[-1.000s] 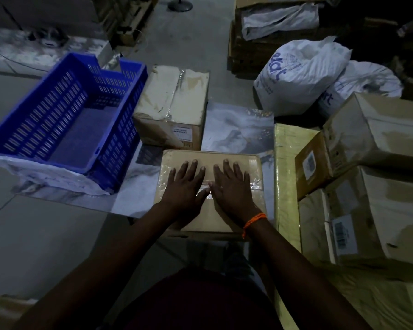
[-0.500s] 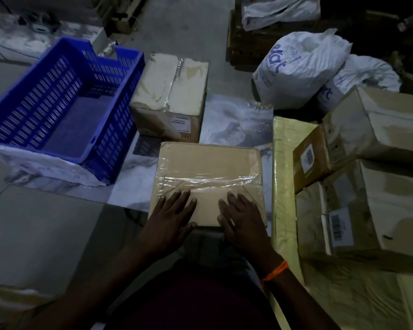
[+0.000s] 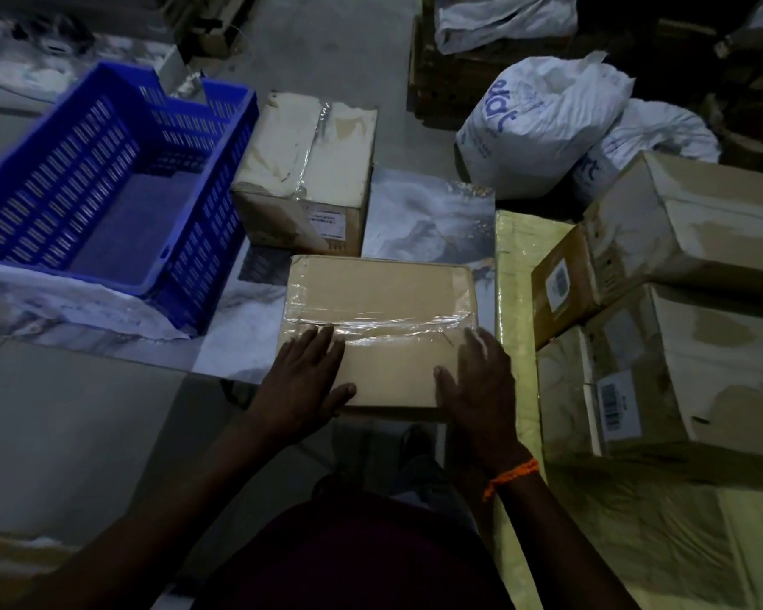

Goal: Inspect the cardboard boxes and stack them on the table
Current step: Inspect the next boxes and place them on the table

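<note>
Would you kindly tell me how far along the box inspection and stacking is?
Done: stacked boxes on the right-hand table. In hand: left hand and right hand lie flat on the taped box. Left: stacking it and the far box beside the blue crate.

The near box [image 3: 379, 297] is smooth, matt brown cardboard with a glossy, wrinkled band of clear tape [image 3: 384, 325] across it. The far box [image 3: 305, 156] is cardboard too, its top scuffed and pale. The crate [image 3: 106, 178] is blue slotted plastic. 2 sacks [image 3: 542, 121] look like white woven plastic. The scuffed boxes at right [image 3: 701, 222] carry paper labels [image 3: 558, 279].
</note>
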{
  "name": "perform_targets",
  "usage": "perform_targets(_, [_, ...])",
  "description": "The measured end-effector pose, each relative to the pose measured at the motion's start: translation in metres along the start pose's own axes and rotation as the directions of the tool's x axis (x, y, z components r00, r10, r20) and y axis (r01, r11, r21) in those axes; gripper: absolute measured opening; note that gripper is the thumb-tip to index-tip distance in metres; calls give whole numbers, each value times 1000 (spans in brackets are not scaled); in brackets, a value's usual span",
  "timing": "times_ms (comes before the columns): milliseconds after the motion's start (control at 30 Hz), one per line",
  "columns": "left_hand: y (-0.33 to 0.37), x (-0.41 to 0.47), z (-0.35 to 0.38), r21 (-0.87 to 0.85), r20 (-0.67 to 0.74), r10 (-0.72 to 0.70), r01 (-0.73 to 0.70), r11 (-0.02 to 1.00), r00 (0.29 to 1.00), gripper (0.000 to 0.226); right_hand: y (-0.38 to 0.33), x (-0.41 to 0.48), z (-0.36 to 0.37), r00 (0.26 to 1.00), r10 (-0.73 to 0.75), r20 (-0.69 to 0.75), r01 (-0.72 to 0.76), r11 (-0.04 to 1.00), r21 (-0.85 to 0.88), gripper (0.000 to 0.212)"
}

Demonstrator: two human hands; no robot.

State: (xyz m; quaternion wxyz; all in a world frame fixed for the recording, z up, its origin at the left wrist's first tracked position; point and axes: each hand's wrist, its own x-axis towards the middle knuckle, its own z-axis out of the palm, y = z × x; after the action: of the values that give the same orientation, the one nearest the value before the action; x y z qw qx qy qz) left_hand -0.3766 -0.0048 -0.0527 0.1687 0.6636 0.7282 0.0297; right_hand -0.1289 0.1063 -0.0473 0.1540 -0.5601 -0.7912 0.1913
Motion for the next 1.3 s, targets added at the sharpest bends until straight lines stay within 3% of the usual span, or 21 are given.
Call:
perform_targets(100, [-8, 0, 7, 12, 22, 4, -4, 1000, 1000, 92, -1, 8, -5, 965, 233, 119, -253, 946, 205, 77])
perform_targets(300, [-27, -7, 7, -124, 19, -72, 74, 989, 997, 95, -20, 20, -19, 981, 191, 37, -193, 923, 333, 52])
perform_targets(433, [-44, -23, -18, -299, 19, -185, 183, 937, 982, 106, -53, 18, -37, 999, 21, -41, 1, 886, 464, 34])
perform_targets(500, [-47, -30, -37, -416, 39, -269, 260, 871, 962, 127, -70, 20, -47, 991, -127, -48, 133, 841, 525, 30])
perform_targets(567, [-42, -38, -52, -539, 64, -310, 294, 789, 949, 134, -87, 24, -54, 955, -294, -33, 265, 799, 540, 32])
perform_targets(667, [-18, -50, -70, -640, -37, -240, 162, 751, 970, 118, -107, 37, -50, 907, -421, 7, 350, 763, 543, 35])
perform_targets(767, [11, -52, -83, -663, -130, -204, 68, 746, 970, 109, -119, 60, -45, 913, -408, 27, 326, 765, 556, 38])
perform_targets(933, [24, -47, -92, -701, -154, -321, 126, 702, 934, 100, -125, 109, -53, 907, -387, 166, 266, 833, 485, 79])
perform_targets(1033, [10, -52, -91, -721, -148, -290, 98, 686, 946, 95, -119, 139, -48, 881, -314, 353, 163, 904, 396, 116])
perform_targets(1067, [3, -56, -92, -727, -157, -269, 73, 683, 950, 93, -116, 144, -45, 868, -305, 393, 152, 915, 374, 116])
perform_targets(1133, [-11, -64, -93, -744, -185, -242, 25, 667, 952, 89, -112, 149, -41, 839, -332, 431, 168, 912, 374, 88])
perform_targets(1200, [-23, -72, -90, -758, -246, -276, -7, 652, 929, 83, -111, 143, -40, 856, -332, 397, 179, 910, 374, 57])
perform_targets(1300, [-31, -83, -78, -692, -399, -367, -13, 722, 840, 58, -107, 124, -36, 905, -302, 299, 194, 920, 341, 48])
